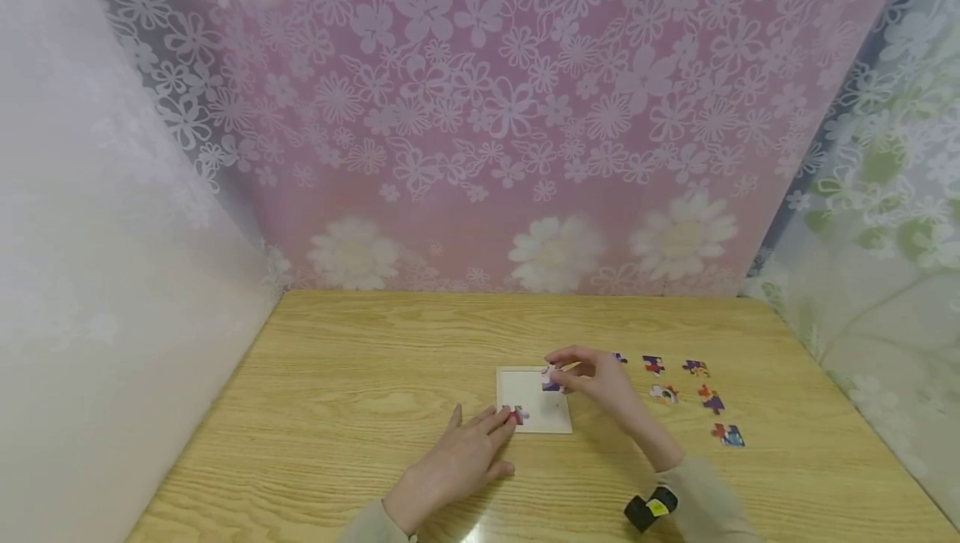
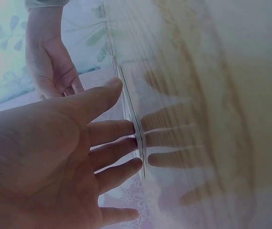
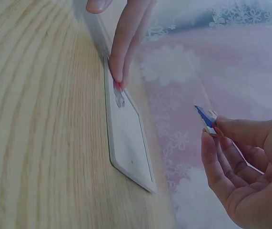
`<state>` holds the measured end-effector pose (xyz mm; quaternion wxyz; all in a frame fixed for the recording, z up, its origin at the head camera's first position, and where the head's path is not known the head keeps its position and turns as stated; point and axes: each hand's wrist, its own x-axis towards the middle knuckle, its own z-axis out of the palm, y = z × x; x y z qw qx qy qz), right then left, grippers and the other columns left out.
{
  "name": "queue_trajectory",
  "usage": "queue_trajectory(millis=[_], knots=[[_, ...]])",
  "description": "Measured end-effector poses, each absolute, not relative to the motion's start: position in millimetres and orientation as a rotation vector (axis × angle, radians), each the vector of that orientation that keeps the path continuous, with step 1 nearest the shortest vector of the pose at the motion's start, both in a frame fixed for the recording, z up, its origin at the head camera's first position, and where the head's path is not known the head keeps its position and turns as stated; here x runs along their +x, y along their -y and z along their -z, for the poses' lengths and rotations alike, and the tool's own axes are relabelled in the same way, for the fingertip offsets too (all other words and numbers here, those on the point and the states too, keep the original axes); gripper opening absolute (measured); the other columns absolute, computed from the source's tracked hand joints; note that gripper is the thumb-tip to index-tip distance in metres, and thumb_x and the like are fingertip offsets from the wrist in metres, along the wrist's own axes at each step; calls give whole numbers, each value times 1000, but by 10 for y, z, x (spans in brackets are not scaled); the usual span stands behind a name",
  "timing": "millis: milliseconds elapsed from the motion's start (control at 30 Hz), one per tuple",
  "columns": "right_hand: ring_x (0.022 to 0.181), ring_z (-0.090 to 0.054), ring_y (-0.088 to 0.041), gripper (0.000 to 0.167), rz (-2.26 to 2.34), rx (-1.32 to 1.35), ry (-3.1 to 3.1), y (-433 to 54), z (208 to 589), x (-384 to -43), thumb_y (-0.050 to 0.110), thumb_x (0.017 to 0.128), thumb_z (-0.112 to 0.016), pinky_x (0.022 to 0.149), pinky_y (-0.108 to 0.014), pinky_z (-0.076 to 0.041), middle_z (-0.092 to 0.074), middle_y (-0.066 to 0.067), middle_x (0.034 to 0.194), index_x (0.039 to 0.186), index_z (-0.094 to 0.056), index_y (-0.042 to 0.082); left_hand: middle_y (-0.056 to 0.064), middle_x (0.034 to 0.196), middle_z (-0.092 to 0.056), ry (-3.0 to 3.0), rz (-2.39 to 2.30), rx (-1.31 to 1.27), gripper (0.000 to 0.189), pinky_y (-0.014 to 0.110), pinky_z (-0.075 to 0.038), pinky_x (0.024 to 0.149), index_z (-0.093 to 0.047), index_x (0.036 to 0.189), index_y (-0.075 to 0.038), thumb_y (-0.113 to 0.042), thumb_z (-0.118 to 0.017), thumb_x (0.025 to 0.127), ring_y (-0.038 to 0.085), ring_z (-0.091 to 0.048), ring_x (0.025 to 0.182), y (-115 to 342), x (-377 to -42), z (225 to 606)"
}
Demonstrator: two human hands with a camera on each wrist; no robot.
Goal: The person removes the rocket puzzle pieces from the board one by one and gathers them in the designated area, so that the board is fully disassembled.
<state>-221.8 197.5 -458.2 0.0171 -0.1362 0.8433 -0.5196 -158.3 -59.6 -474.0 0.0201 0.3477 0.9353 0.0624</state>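
A white square puzzle tray (image 1: 543, 424) lies on the table. My right hand (image 1: 603, 386) pinches a blue and white jigsaw piece (image 3: 205, 118) between thumb and fingertips. That piece is raised above the upper right part of the tray, apart from it in the right wrist view. In the tray's lower left corner lies a red and purple jigsaw piece (image 1: 522, 415). My left hand (image 1: 459, 458) rests its extended fingertips on that piece and the tray's edge, partly covering both.
Several loose jigsaw pieces lie to the right of the tray, among them a red and blue piece (image 1: 728, 434) and a white and orange piece (image 1: 664, 394). The wooden table (image 1: 337, 376) is bordered by flower-patterned curtains (image 1: 480, 151) at the back and sides.
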Motion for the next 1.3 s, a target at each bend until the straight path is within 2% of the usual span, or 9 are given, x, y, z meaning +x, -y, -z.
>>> queue_trajectory(millis=[233,367,467,533,667,767,1033,1300], knots=[[85,-71,-20,34,1659,-404,-2631,-2165,4559,-2177,17,94,-74,77,-45,-61,-71,-18,111,122,-69,-2,5,158,-44,-2887,-205,1066,64,65,-35,111,-48,151,-12,-47,-59,99,25,-43,144,595,-1572,4726],[76,-69,-23,33,1631,-400,-2661,-2351,4566,-2143,18,95,-72,60,-37,-57,-72,-17,109,122,-69,-1,5,157,-44,-2890,-213,1074,64,65,-35,111,-48,151,-12,-47,-59,99,25,-43,144,596,-1569,4724],[73,-66,-30,34,1620,-340,-2657,-2492,4566,-2106,20,96,-72,55,-36,-52,-72,-16,108,123,-68,1,5,157,-44,-2892,-218,1080,63,65,-36,111,-49,151,-12,-46,-58,99,25,-43,144,596,-1573,4727],[74,-67,-31,34,1627,-326,-2651,-2582,4567,-2075,19,96,-71,61,-37,-56,-71,-18,110,124,-67,-1,5,157,-45,-2896,-217,1088,63,65,-36,110,-49,151,-12,-47,-58,99,25,-44,144,599,-1577,4733],[85,-71,-19,37,1613,-281,-2672,-2765,4569,-2009,19,97,-70,75,-37,-60,-69,-19,118,128,-65,-1,5,156,-46,-2902,-218,1099,63,65,-37,109,-50,150,-12,-47,-59,99,24,-45,143,601,-1584,4746],[91,-71,-12,41,1589,-246,-2692,-2904,4570,-1972,22,97,-70,79,-36,-61,-67,-19,121,131,-64,-1,5,155,-47,-2909,-218,1100,63,65,-38,109,-50,150,-12,-47,-59,99,25,-45,143,599,-1589,4754],[89,-71,-6,41,1492,-170,-2789,-3229,4645,-1915,25,98,-69,77,-34,-61,-67,-20,121,130,-65,-1,5,156,-46,-2909,-209,1080,63,65,-37,110,-50,150,-13,-47,-60,98,24,-44,144,591,-1591,4767],[82,-72,-15,36,1463,-188,-2746,-3403,4706,-1831,15,96,-71,71,-33,-61,-69,-24,115,124,-66,-7,4,157,-45,-2894,-218,1066,63,65,-36,111,-49,151,-13,-47,-58,99,24,-43,144,588,-1595,4766]])
